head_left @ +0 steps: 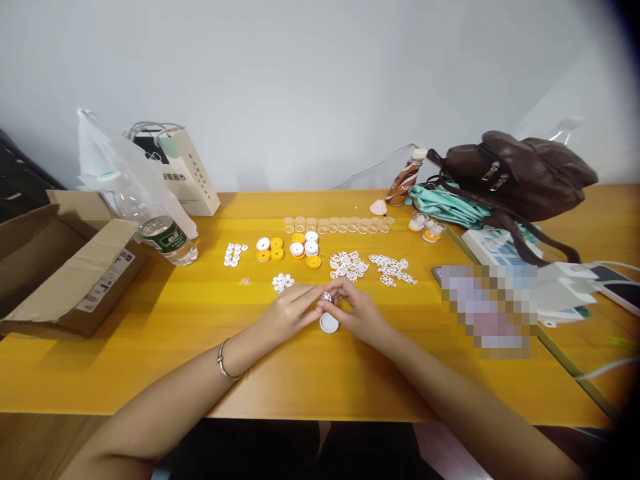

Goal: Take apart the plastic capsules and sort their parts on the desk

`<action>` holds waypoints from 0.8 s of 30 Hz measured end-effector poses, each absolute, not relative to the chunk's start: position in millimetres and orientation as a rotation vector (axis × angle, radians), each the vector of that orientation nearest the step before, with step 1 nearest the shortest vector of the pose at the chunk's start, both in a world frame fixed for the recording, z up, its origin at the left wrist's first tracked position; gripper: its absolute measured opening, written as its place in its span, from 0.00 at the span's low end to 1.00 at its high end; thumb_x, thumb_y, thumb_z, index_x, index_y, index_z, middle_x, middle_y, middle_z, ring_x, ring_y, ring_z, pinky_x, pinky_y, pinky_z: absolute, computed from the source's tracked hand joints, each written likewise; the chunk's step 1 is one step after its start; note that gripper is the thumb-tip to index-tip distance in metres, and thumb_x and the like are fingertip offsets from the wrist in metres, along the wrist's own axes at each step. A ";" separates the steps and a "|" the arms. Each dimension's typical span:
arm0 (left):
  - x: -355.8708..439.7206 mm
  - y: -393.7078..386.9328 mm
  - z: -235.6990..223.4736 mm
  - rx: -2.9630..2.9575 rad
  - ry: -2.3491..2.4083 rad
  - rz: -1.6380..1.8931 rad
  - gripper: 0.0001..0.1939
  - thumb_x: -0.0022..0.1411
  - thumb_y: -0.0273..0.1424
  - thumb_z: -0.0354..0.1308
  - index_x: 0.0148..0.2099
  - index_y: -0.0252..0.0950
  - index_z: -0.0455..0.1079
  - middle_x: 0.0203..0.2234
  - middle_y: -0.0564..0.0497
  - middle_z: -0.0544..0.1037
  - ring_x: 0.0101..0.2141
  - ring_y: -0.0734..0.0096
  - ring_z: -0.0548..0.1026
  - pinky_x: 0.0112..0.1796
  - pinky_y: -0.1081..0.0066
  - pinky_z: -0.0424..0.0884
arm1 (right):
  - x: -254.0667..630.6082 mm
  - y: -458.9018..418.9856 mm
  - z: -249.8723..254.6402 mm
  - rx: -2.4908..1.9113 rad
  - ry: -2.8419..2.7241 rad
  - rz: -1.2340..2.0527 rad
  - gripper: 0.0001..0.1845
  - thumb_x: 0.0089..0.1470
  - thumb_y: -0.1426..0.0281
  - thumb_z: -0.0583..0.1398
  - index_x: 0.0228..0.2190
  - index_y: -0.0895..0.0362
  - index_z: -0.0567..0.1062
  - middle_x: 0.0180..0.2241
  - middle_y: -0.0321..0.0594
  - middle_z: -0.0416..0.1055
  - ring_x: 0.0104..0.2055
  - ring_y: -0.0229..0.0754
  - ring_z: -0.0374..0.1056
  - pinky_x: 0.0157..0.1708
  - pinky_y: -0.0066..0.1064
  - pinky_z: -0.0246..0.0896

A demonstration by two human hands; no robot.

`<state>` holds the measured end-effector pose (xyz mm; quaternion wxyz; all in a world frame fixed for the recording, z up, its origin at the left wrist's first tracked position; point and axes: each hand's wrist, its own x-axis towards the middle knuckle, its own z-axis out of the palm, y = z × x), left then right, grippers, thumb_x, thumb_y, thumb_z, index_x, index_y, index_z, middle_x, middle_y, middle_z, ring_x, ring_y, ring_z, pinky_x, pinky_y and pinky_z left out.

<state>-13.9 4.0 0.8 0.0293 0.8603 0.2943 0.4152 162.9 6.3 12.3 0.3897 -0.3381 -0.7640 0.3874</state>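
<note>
My left hand [289, 311] and my right hand [359, 311] meet at the middle of the table, fingertips closed together on a small white openwork disc [327, 297]. Just below it, a white round cap [329, 324] lies on the tabletop close to my right thumb. Beyond my hands are white openwork pieces [349, 265], some still joined in strips [393, 265]. Small white knobs [283, 283] sit in a cluster past my left hand. Farther off stand orange round cases [277, 254] and white ones [311, 249], partly stacked.
Clear cups [343, 227] form a row at the back, with two assembled pieces [431, 233] to their right. White buttons [233, 255] and tiny rings [245, 281] lie left. A cardboard box [105, 293], water bottle [167, 233], phone [480, 313] and brown backpack [530, 170] flank the area.
</note>
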 end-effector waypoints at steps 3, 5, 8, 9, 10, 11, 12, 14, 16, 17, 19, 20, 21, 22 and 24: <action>-12.9 4.3 1.3 2.693 0.905 1.287 0.21 0.60 0.26 0.53 0.55 0.34 0.58 0.39 0.45 0.75 0.39 0.70 0.73 0.39 0.68 0.72 | 166.3 12.0 11.2 -0.900 -1.945 0.865 0.04 0.55 0.68 0.54 0.34 0.55 0.66 0.30 0.37 0.68 0.32 0.37 0.66 0.35 0.30 0.63; -13.2 4.3 3.0 2.693 0.928 1.281 0.22 0.60 0.28 0.53 0.56 0.34 0.57 0.41 0.44 0.74 0.41 0.68 0.73 0.40 0.66 0.72 | 180.9 24.8 13.3 -0.977 -1.936 0.768 0.06 0.54 0.66 0.54 0.34 0.55 0.67 0.31 0.38 0.70 0.33 0.38 0.67 0.35 0.31 0.63; -15.4 3.9 5.4 2.705 0.988 1.235 0.20 0.59 0.30 0.55 0.54 0.34 0.61 0.41 0.44 0.74 0.41 0.66 0.73 0.40 0.64 0.72 | 219.9 50.6 19.1 -1.243 -1.798 0.623 0.10 0.51 0.63 0.56 0.33 0.56 0.70 0.28 0.39 0.71 0.29 0.39 0.67 0.31 0.30 0.63; -16.3 3.9 5.6 2.713 1.000 1.213 0.19 0.59 0.30 0.55 0.52 0.34 0.62 0.41 0.44 0.75 0.40 0.66 0.73 0.40 0.64 0.72 | 234.9 58.8 20.7 -1.353 -1.754 0.607 0.12 0.51 0.62 0.56 0.33 0.57 0.71 0.26 0.38 0.71 0.27 0.39 0.66 0.29 0.30 0.62; -17.0 3.9 5.4 2.719 1.006 1.192 0.18 0.59 0.30 0.55 0.51 0.34 0.63 0.40 0.45 0.75 0.40 0.67 0.73 0.40 0.64 0.72 | 249.2 66.0 21.8 -1.468 -1.688 0.543 0.12 0.50 0.62 0.56 0.32 0.58 0.72 0.24 0.38 0.70 0.25 0.38 0.66 0.27 0.29 0.61; -17.6 4.0 5.0 2.724 1.009 1.177 0.16 0.59 0.30 0.54 0.50 0.34 0.64 0.40 0.45 0.75 0.39 0.67 0.73 0.40 0.64 0.72 | 261.9 71.9 22.4 -1.580 -1.665 0.476 0.12 0.49 0.62 0.56 0.31 0.58 0.73 0.22 0.38 0.69 0.23 0.38 0.64 0.25 0.29 0.59; -18.0 4.2 4.3 2.730 1.009 1.166 0.16 0.59 0.30 0.54 0.50 0.34 0.65 0.39 0.45 0.75 0.39 0.68 0.73 0.40 0.64 0.72 | 272.2 76.3 22.3 -1.669 -1.684 0.432 0.12 0.49 0.63 0.57 0.30 0.59 0.74 0.20 0.37 0.68 0.22 0.38 0.63 0.24 0.29 0.57; -18.4 4.9 3.0 2.739 1.005 1.150 0.15 0.60 0.30 0.53 0.49 0.34 0.65 0.39 0.46 0.76 0.38 0.68 0.74 0.39 0.64 0.72 | 284.7 81.3 20.7 -1.784 -1.739 0.397 0.10 0.47 0.65 0.57 0.28 0.58 0.75 0.18 0.36 0.67 0.21 0.37 0.62 0.24 0.28 0.55; -18.7 5.7 2.3 2.740 1.004 1.143 0.14 0.60 0.30 0.53 0.49 0.34 0.66 0.39 0.46 0.76 0.38 0.68 0.74 0.39 0.65 0.71 | 287.9 82.6 18.3 -1.832 -1.805 0.433 0.10 0.46 0.65 0.58 0.27 0.58 0.76 0.17 0.35 0.67 0.20 0.37 0.61 0.23 0.28 0.54; -18.9 6.1 2.2 2.739 1.005 1.144 0.14 0.60 0.30 0.53 0.48 0.34 0.66 0.38 0.46 0.76 0.38 0.68 0.73 0.39 0.65 0.71 | 287.3 82.5 17.3 -1.837 -1.827 0.452 0.11 0.46 0.64 0.58 0.27 0.58 0.76 0.16 0.34 0.66 0.20 0.37 0.60 0.22 0.28 0.54; -19.6 6.7 2.8 2.731 1.014 1.143 0.13 0.60 0.29 0.52 0.48 0.34 0.66 0.38 0.46 0.76 0.38 0.68 0.73 0.39 0.65 0.71 | 284.1 81.5 16.2 -1.825 -1.834 0.446 0.13 0.46 0.61 0.58 0.29 0.58 0.76 0.16 0.34 0.65 0.19 0.37 0.60 0.22 0.28 0.53; -20.0 6.8 3.4 2.726 1.017 1.139 0.13 0.60 0.29 0.52 0.48 0.34 0.66 0.38 0.46 0.76 0.38 0.68 0.73 0.39 0.65 0.71 | 281.8 80.9 16.1 -1.811 -1.815 0.412 0.15 0.47 0.59 0.58 0.30 0.58 0.76 0.16 0.34 0.64 0.19 0.37 0.59 0.21 0.28 0.53; -20.5 6.8 4.2 2.721 1.016 1.127 0.13 0.60 0.30 0.52 0.48 0.34 0.66 0.38 0.46 0.76 0.38 0.68 0.73 0.39 0.65 0.71 | 279.0 80.0 16.1 -1.788 -1.790 0.371 0.17 0.47 0.58 0.57 0.30 0.58 0.76 0.16 0.34 0.65 0.19 0.37 0.60 0.22 0.28 0.54; -20.9 6.6 5.1 2.719 1.003 1.101 0.13 0.60 0.30 0.52 0.48 0.34 0.66 0.38 0.46 0.75 0.38 0.68 0.73 0.39 0.65 0.70 | 275.5 78.9 15.9 -1.752 -1.768 0.336 0.18 0.48 0.57 0.57 0.31 0.58 0.76 0.17 0.35 0.66 0.20 0.37 0.61 0.22 0.28 0.55; -21.2 5.8 7.2 2.722 0.944 1.017 0.14 0.61 0.32 0.52 0.48 0.34 0.66 0.37 0.46 0.75 0.37 0.68 0.73 0.39 0.66 0.70 | 265.5 75.8 14.2 -1.640 -1.772 0.307 0.18 0.50 0.57 0.55 0.33 0.59 0.75 0.23 0.39 0.70 0.23 0.39 0.64 0.25 0.30 0.59</action>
